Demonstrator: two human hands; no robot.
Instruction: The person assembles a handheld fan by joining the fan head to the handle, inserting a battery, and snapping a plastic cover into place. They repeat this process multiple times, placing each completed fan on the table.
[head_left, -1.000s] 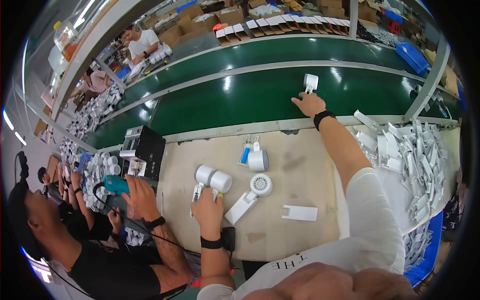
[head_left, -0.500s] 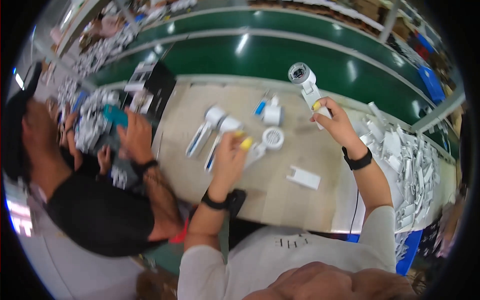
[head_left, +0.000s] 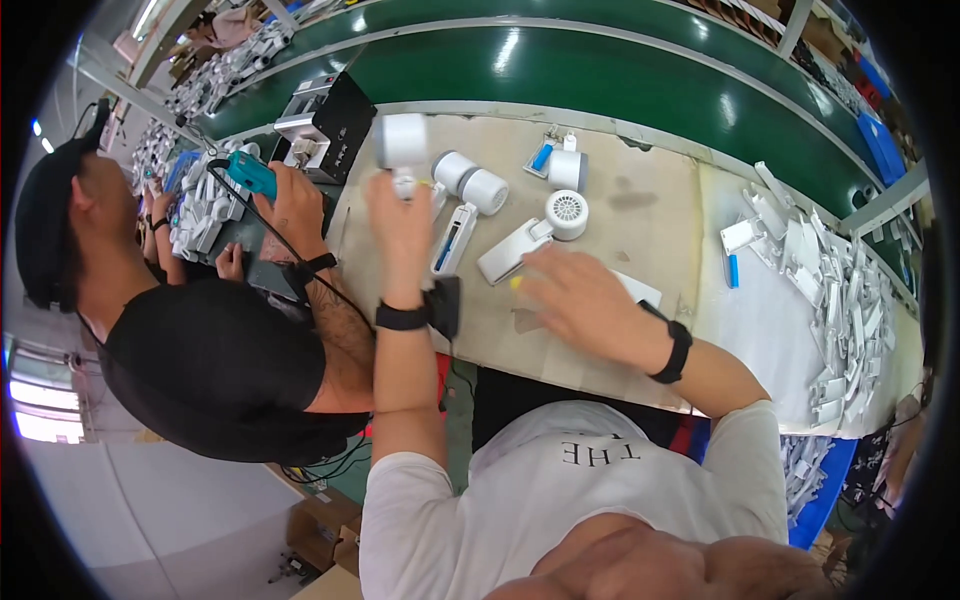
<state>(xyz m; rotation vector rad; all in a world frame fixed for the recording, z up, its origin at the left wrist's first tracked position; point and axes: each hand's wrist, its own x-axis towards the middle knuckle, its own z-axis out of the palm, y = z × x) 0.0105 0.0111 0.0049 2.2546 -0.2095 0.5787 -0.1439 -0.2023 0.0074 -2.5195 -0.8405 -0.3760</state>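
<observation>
My left hand (head_left: 402, 235) is raised at the left side of the table, its fingers closed round the handle of a white handheld fan (head_left: 403, 140), blurred by motion. My right hand (head_left: 590, 305) reaches across the table, empty, fingers stretched out, a yellow finger cover on one tip. Its fingertips are beside the handle of another fan (head_left: 518, 250) with a round grille; contact is unclear. Under my right hand a flat white cover (head_left: 637, 289) is partly hidden. Two more fans lie between my hands, one with an uncovered handle (head_left: 455, 240) showing a blue part inside.
A further fan head (head_left: 567, 171) with a blue cell (head_left: 542, 157) lies farther back. A heap of white plastic parts (head_left: 845, 310) covers the right side. To the left, a person in black (head_left: 210, 350) holds a teal tool (head_left: 252, 175) near a black machine (head_left: 330, 125). A green conveyor (head_left: 560, 85) runs behind.
The raised fan has passed from my right hand to my left, which has moved up and left. My right hand has come down toward the middle. The view has shifted.
</observation>
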